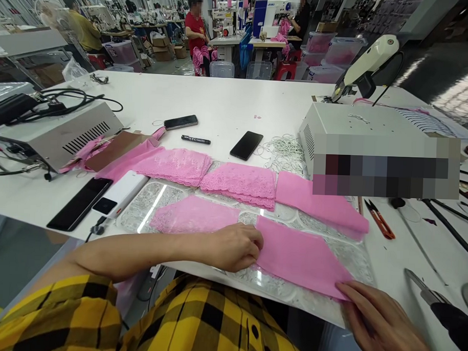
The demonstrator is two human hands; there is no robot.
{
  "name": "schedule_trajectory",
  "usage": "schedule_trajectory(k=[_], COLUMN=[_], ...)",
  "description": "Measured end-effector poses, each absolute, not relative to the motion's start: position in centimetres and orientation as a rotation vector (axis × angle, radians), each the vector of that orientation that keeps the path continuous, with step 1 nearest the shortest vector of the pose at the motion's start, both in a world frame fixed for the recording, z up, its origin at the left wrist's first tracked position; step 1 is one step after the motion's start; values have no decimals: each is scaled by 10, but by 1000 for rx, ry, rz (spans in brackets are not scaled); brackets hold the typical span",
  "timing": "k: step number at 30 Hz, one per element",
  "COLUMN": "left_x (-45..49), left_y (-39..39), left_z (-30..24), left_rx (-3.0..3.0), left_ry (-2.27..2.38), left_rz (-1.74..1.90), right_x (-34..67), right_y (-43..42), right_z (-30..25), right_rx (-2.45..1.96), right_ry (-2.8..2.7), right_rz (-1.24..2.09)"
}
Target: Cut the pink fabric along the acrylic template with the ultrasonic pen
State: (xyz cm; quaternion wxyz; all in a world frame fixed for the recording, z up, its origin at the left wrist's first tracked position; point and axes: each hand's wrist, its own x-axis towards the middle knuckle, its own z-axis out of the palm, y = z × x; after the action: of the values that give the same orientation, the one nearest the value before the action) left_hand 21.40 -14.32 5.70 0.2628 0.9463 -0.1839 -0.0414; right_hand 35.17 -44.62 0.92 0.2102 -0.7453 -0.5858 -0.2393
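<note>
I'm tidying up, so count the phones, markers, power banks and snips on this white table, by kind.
Phones: 3
Marker: 1
Power bank: 1
Snips: 1
Total: 6

- A black marker [196, 140] lies on the white bench [229, 98] between two dark phones [181, 122].
- A white power bank [120, 193] sits beside a third phone [80, 203].
- Orange-handled snips [380, 220] lie at the right.
- White elastic loops [284, 148] are heaped beside a machine box [374, 129].
</note>
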Motion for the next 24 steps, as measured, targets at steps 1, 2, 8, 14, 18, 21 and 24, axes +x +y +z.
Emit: schedule_trajectory(k=[1, 2, 8, 14, 18, 21, 24], left_x=[214, 214, 213, 215, 217, 218, 217], left_y=[-144, -144, -147, -146, -144, -142, -140], left_z=[57, 57, 53, 51, 52, 54, 55], left_rx=[2553, 2548, 2523, 2440, 2386, 2360, 2341], left_ry=[-485, -472, -394, -309, -242, -206, -179], left_rz=[-117, -122, -137, -116, -106, -114, -114], right_x=[352, 352, 352, 334, 305, 291, 295], right_y=[-446, -446, -447, -434, -388, -356, -355], right_z=[9, 9, 9, 25, 31, 24, 14], right_rx=[-2070, -2066, -2066, -2061, -2060, -2102, -2164], right_ry=[-1640, -1655, -1642, -1428, -1368, -1328, -1306], right_rz=[-667, -669, -665, -536, -484, -457, -481])
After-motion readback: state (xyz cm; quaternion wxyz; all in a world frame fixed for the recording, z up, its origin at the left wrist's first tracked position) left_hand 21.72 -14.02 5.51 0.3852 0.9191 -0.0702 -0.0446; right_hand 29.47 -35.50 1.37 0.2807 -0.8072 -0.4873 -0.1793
